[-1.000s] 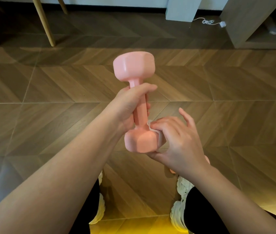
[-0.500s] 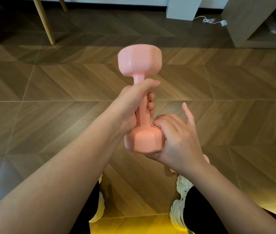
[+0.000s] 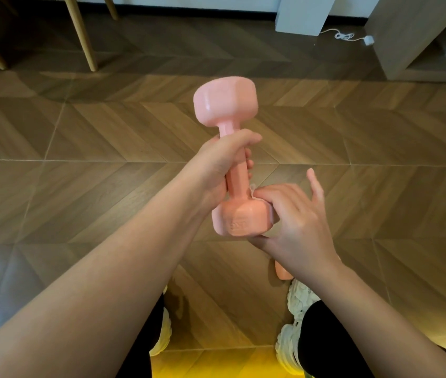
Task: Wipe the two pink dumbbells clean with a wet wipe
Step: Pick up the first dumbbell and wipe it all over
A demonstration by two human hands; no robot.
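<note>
We see only a pale sliver of the wet wipe (image 3: 253, 191), pinched under the fingers of the right hand (image 3: 296, 223) where the handle meets the lower head; the rest is hidden between palm and weight. That hand curls round the lower head with the thumb beneath it and the little finger sticking out straight. The left hand (image 3: 217, 170) is wrapped tight round the handle of the pink dumbbell (image 3: 226, 103), held in the air over the wooden floor (image 3: 80, 165) with its top leaning a little left. The handle's middle is covered by those fingers, and the raised marking on the lower head is too blurred to read. The second dumbbell (image 3: 281, 272) lies on the floor just beside the white shoe (image 3: 299, 301), but the right wrist covers all except one pink end. Both forearms run out of the bottom edge. Against half a second ago the dumbbell has tipped slightly off upright, its lower head has shifted right, and the wipe's edge, then all but buried, now peeks out. Both grips are unchanged.
</note>
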